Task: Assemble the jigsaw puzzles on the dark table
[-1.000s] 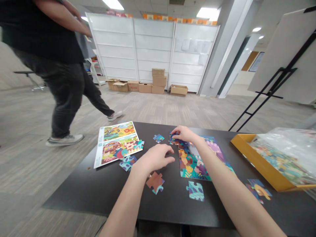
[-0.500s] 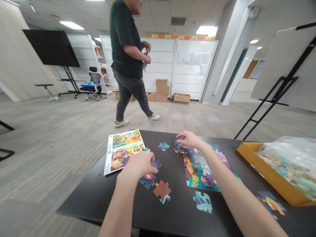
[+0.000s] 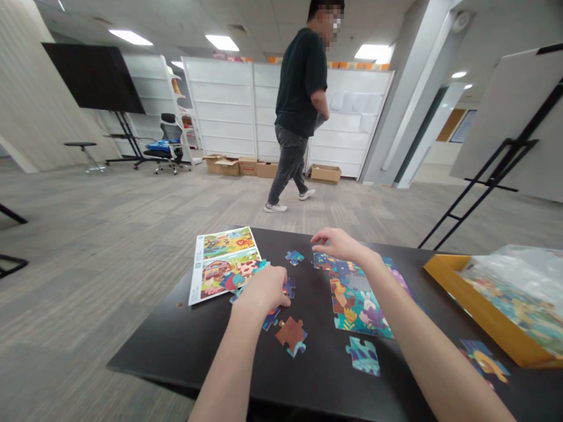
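Note:
My left hand (image 3: 264, 290) is over several loose puzzle pieces beside the printed picture sheet (image 3: 226, 264); its fingers are bent, and whether a piece is between them is hidden. At the upper left corner of the partly joined puzzle (image 3: 363, 308), my right hand (image 3: 338, 243) hovers with fingers apart and nothing visible in them. A small blue piece (image 3: 294, 257) lies between the hands. Nearer to me are a brown piece (image 3: 291, 335) and a teal piece (image 3: 364, 355), both flat on the black table (image 3: 316, 381).
An orange box (image 3: 488, 310) with puzzle pieces and clear plastic stands at the right. Left of it lie overlapping pieces (image 3: 486, 358). Beyond the table a person (image 3: 299, 99) walks past white shelves. A whiteboard stand (image 3: 497, 170) is at the right.
The walking person has moved to the right. My left hand has shifted slightly right in the view, and the right hand's fingers have lifted a little from the puzzle corner.

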Action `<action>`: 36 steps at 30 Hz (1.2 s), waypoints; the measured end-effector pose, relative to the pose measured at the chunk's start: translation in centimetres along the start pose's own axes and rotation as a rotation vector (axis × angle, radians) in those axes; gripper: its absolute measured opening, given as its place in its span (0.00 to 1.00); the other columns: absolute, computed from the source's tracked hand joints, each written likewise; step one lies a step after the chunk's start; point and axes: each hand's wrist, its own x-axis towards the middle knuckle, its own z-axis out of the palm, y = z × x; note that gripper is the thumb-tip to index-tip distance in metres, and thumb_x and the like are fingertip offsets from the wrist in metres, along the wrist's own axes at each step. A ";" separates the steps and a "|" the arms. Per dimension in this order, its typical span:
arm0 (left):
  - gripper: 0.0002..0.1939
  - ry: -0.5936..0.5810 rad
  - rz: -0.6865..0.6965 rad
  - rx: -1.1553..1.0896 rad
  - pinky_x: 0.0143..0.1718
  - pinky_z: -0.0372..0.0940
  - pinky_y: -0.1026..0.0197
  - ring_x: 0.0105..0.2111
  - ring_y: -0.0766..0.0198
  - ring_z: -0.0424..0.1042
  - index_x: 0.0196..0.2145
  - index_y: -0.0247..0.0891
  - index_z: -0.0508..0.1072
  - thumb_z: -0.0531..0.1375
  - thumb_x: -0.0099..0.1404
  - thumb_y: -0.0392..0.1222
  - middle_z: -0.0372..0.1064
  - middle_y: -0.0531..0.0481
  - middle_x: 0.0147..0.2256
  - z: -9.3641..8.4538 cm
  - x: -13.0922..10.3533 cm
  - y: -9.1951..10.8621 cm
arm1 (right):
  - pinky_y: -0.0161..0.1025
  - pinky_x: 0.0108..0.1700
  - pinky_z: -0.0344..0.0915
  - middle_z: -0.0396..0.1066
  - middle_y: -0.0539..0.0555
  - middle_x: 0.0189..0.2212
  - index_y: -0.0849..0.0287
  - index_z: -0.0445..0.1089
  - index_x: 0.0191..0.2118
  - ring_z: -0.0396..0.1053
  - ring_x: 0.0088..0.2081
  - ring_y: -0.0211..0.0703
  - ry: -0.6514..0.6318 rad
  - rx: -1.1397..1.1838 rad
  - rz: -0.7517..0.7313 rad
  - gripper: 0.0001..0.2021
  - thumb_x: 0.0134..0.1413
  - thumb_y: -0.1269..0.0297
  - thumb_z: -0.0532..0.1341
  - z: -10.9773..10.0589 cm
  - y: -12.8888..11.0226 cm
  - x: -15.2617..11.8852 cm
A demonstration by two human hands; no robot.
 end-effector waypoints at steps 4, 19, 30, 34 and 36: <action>0.16 0.015 0.059 -0.035 0.38 0.69 0.61 0.40 0.56 0.79 0.42 0.40 0.78 0.69 0.53 0.38 0.79 0.45 0.39 0.4 0.6 0.3 | 0.38 0.42 0.68 0.79 0.56 0.37 0.58 0.79 0.41 0.75 0.37 0.44 -0.059 0.018 -0.010 0.09 0.54 0.64 0.67 -0.1 -1.0 -0.1; 0.12 -0.033 -0.115 -0.030 0.36 0.65 0.62 0.40 0.57 0.79 0.38 0.41 0.78 0.69 0.54 0.37 0.81 0.50 0.38 -3.2 -3.4 -4.5 | 0.36 0.34 0.63 0.77 0.52 0.29 0.57 0.79 0.38 0.72 0.31 0.41 -0.330 0.026 -0.101 0.07 0.52 0.65 0.68 1.3 -5.6 -0.5; 0.21 -0.141 -0.087 0.011 0.34 0.64 0.61 0.39 0.55 0.78 0.42 0.44 0.78 0.73 0.49 0.39 0.79 0.50 0.41 -3.0 -3.8 -1.6 | 0.35 0.33 0.63 0.77 0.53 0.32 0.58 0.78 0.40 0.73 0.33 0.43 -0.515 -0.080 -0.072 0.11 0.49 0.62 0.69 1.6 -7.5 -1.1; 0.26 -0.166 0.022 0.026 0.35 0.65 0.61 0.42 0.53 0.78 0.45 0.44 0.77 0.74 0.45 0.40 0.79 0.49 0.43 -2.9 -4.3 0.1 | 0.36 0.34 0.64 0.78 0.54 0.33 0.58 0.78 0.39 0.74 0.35 0.45 -0.585 -0.112 0.003 0.11 0.47 0.64 0.70 0.9 -7.8 -1.3; 0.30 -0.181 0.119 0.023 0.36 0.66 0.60 0.42 0.51 0.77 0.46 0.44 0.76 0.75 0.43 0.41 0.78 0.49 0.44 -2.6 -4.6 1.1 | 0.36 0.34 0.64 0.78 0.54 0.34 0.58 0.78 0.40 0.74 0.35 0.45 -0.579 -0.103 0.008 0.11 0.48 0.63 0.70 0.3 -7.8 -1.4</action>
